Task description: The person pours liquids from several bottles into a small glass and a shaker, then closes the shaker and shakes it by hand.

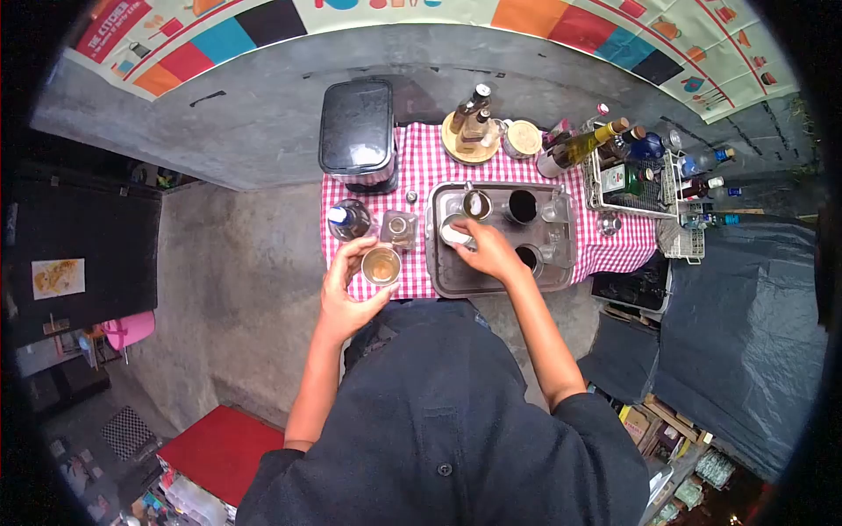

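Observation:
My left hand (349,294) is wrapped round a glass (381,266) with a pale brown content, held near the table's front edge. Over the left part of a grey-brown tray (447,279), my right hand (481,249) has its fingers closed at a small white-topped cup (455,231). Just behind that cup is a mug (476,205). Dark cups (521,207) and clear glasses (555,209) are also on the tray. A square glass dish (398,230) sits left of the tray, beside a blue-capped bottle (350,219).
The checked tablecloth (421,145) carries a black-lidded bin (357,127), a round wooden board with bottles (472,140), and a lidded jar (523,138). Wire baskets (631,206) with several bottles stand at the right. A grey wall (272,96) rises behind.

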Motion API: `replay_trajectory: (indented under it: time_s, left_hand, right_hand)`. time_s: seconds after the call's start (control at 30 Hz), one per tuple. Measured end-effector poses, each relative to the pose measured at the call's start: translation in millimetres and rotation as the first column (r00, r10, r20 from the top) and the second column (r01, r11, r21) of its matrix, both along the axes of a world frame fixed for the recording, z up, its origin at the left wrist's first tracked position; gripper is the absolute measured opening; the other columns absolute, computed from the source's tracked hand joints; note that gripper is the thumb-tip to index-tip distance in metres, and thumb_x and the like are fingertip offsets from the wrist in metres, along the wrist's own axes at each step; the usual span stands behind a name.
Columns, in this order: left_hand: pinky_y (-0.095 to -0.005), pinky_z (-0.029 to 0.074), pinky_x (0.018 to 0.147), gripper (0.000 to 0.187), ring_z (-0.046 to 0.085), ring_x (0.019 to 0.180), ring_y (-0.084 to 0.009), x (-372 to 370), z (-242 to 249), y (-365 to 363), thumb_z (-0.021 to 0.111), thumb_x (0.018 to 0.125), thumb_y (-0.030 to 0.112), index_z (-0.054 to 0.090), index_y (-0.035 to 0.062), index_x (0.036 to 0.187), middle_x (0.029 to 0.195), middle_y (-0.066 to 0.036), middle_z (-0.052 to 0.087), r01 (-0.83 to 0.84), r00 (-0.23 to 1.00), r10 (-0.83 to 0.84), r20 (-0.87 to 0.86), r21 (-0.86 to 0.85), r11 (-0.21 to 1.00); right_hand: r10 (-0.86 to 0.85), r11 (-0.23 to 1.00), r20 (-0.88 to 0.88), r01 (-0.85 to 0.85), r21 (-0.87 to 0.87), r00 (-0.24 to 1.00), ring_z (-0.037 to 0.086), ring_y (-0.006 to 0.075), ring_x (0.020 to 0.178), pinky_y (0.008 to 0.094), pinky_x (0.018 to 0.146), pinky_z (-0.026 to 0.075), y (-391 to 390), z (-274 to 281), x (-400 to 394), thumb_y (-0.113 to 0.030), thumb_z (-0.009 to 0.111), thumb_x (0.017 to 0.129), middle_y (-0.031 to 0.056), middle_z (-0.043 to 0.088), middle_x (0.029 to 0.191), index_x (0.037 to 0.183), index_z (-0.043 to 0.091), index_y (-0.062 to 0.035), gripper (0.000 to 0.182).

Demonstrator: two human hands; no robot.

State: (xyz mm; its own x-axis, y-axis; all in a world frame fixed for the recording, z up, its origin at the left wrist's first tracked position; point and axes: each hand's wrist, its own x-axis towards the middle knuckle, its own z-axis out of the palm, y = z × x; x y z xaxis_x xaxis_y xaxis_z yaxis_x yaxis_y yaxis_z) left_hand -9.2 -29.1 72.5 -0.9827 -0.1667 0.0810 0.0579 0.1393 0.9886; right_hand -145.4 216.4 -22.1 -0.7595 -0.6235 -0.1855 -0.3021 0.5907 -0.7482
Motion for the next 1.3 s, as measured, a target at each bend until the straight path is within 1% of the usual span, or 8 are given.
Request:
replay_trajectory:
  time_s: [0.13, 0.27, 0.4, 0.57, 0.7, 0.77, 0.87, 1.3]
  left_hand:
    - [-0.0340, 0.047, 0.099, 0.059, 0.059, 0.114, -0.0205, -5.3, -10.8, 40.8, 0.076, 0.073, -0.004, 0.047, 0.0022, 0.123, 0.120, -0.014, 0.060, 0.019, 0.998, -0.022, 0.062, 0.060, 0.998]
    - [-0.0340, 0.045, 0.101, 0.057, 0.059, 0.114, -0.0204, -13.0, -28.7, 76.1, 0.076, 0.073, -0.003, 0.048, 0.0019, 0.122, 0.118, -0.012, 0.060, 0.061, 0.989, -0.068, 0.130, 0.057, 0.997]
    - [-0.0339, 0.049, 0.095, 0.053, 0.062, 0.107, -0.0195, -20.3, -62.8, 102.5, 0.079, 0.073, 0.005, 0.051, 0.0017, 0.119, 0.114, -0.011, 0.062, 0.023, 0.985, -0.020, 0.173, -0.013, 1.000]
    - [-0.0337, 0.051, 0.088, 0.054, 0.064, 0.100, -0.0191, -33.0, -112.9, 118.9, 0.079, 0.075, 0.011, 0.052, 0.0034, 0.121, 0.112, -0.011, 0.063, -0.055, 0.968, 0.075, 0.238, -0.090, 0.994]
    - [-0.0372, 0.050, 0.089, 0.053, 0.063, 0.102, -0.0264, -47.5, -136.9, 120.6, 0.078, 0.073, 0.015, 0.055, 0.0028, 0.119, 0.111, -0.014, 0.064, -0.106, 0.945, 0.176, 0.274, -0.254, 0.961]
    - [-0.0373, 0.050, 0.090, 0.053, 0.063, 0.104, -0.0262, -53.8, -140.0, 123.0, 0.077, 0.074, 0.017, 0.057, 0.0022, 0.121, 0.108, -0.016, 0.066, -0.121, 0.947, 0.240, 0.212, -0.457, 0.881]
    - [-0.0397, 0.049, 0.091, 0.055, 0.062, 0.106, -0.0338, -61.8, -155.1, 122.3, 0.078, 0.074, 0.022, 0.059, 0.0015, 0.122, 0.112, -0.019, 0.064, -0.123, 0.946, 0.253, 0.200, -0.501, 0.856]
    - [-0.0426, 0.044, 0.098, 0.060, 0.054, 0.112, -0.0364, -79.7, -137.0, 131.1, 0.074, 0.076, 0.025, 0.058, 0.0050, 0.130, 0.113, -0.022, 0.057, 0.020, 0.916, 0.250, 0.314, -0.659, 0.752]
  right_hand:
    - [0.038, 0.995, -0.044, -0.034, 0.097, 0.998, 0.056, 0.0378, 0.114, 0.0429, 0.093, 0.047, 52.6, 18.9, 2.9, -0.019, 0.074, 0.077, 0.0222, 0.056, 0.122, 0.127, 0.046, -0.0004, 0.060]
    - [0.112, 0.982, -0.039, -0.105, 0.159, 0.993, 0.054, 0.0416, 0.114, 0.0451, 0.094, 0.047, 88.9, -13.2, 3.4, -0.019, 0.082, 0.067, 0.0223, 0.047, 0.128, 0.136, 0.034, -0.0020, 0.085]
    - [0.155, 0.969, 0.036, -0.159, 0.190, 0.987, 0.051, 0.0393, 0.120, 0.0446, 0.098, 0.045, 100.8, -31.5, 2.6, -0.019, 0.082, 0.068, 0.0205, 0.046, 0.132, 0.140, 0.030, -0.0040, 0.090]
    - [0.209, 0.965, 0.030, -0.211, 0.155, 0.977, 0.049, 0.0385, 0.123, 0.0433, 0.100, 0.045, 104.9, -36.5, 0.7, -0.020, 0.082, 0.069, 0.0202, 0.044, 0.136, 0.142, 0.029, -0.0039, 0.092]
    - [0.238, 0.960, 0.022, -0.238, 0.148, 0.971, 0.050, 0.0413, 0.120, 0.0435, 0.099, 0.045, 106.6, -40.0, -2.2, -0.023, 0.083, 0.067, 0.0246, 0.045, 0.133, 0.143, 0.027, 0.0002, 0.097]
    - [0.248, 0.956, 0.028, -0.249, 0.157, 0.968, 0.050, 0.0408, 0.121, 0.0434, 0.100, 0.045, 106.2, -40.2, -3.3, -0.023, 0.083, 0.067, 0.0246, 0.045, 0.132, 0.143, 0.028, 0.0004, 0.096]
    - [0.272, 0.954, 0.000, -0.270, 0.128, 0.962, 0.050, 0.0402, 0.121, 0.0436, 0.099, 0.045, 108.1, -51.5, -5.7, -0.024, 0.083, 0.067, 0.0242, 0.046, 0.132, 0.143, 0.028, 0.0000, 0.097]
    - [0.301, 0.952, -0.022, -0.299, 0.072, 0.953, 0.049, 0.0406, 0.122, 0.0454, 0.100, 0.045, 114.6, -56.0, -10.2, -0.024, 0.081, 0.071, 0.0230, 0.046, 0.132, 0.144, 0.028, -0.0023, 0.092]
